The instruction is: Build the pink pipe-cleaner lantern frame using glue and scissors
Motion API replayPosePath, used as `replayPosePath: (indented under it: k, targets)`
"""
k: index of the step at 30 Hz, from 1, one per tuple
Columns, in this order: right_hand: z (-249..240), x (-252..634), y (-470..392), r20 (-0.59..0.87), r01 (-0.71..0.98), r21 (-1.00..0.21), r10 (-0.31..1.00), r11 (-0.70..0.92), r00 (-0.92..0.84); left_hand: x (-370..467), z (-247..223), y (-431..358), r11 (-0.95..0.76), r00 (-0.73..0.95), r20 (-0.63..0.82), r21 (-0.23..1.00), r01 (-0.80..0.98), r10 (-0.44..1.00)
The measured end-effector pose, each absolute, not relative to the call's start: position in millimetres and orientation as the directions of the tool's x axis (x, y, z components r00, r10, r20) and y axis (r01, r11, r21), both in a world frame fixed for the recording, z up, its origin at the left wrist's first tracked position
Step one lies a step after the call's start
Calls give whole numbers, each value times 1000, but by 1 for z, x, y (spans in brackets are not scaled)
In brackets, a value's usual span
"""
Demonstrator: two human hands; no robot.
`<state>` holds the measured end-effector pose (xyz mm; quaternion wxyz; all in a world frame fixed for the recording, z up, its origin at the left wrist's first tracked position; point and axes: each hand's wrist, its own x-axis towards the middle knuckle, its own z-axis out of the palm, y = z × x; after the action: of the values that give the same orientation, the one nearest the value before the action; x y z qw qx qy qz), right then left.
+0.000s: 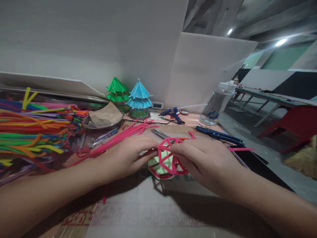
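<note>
A small pink frame of pipe cleaner pieces is held between my hands, just above the cardboard-covered table. My left hand has its fingers closed at the frame's left edge. On the right side, my right hand pinches the frame's upper part with thumb and fingers. Behind and below the frame shows a pale green piece with a dark pink edge. A bundle of long pink pipe cleaners lies beyond my left hand. Scissors lie just behind the frame, partly hidden.
Many coloured pipe cleaners fill the left, beside a bowl. Green and blue pagoda models stand behind. A glue gun, blue pliers, a water jug and a dark phone extend rightward.
</note>
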<state>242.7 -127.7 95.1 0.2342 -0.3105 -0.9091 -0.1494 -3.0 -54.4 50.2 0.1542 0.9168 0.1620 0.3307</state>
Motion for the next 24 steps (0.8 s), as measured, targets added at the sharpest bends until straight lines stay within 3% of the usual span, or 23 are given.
replayPosePath:
  k: [10, 16, 24]
  targets:
    - [113, 247, -134, 458, 752, 36, 658, 658, -597, -4, 45, -46, -854, 710, 513, 457, 250, 482]
    - [115, 251, -133, 314, 776, -28, 742, 631, -592, -4, 42, -43, -823, 730, 462, 513, 244, 504]
    - [109, 250, -130, 349, 745, -43, 709, 665, -613, -3, 44, -43, -837, 726, 487, 499, 226, 486]
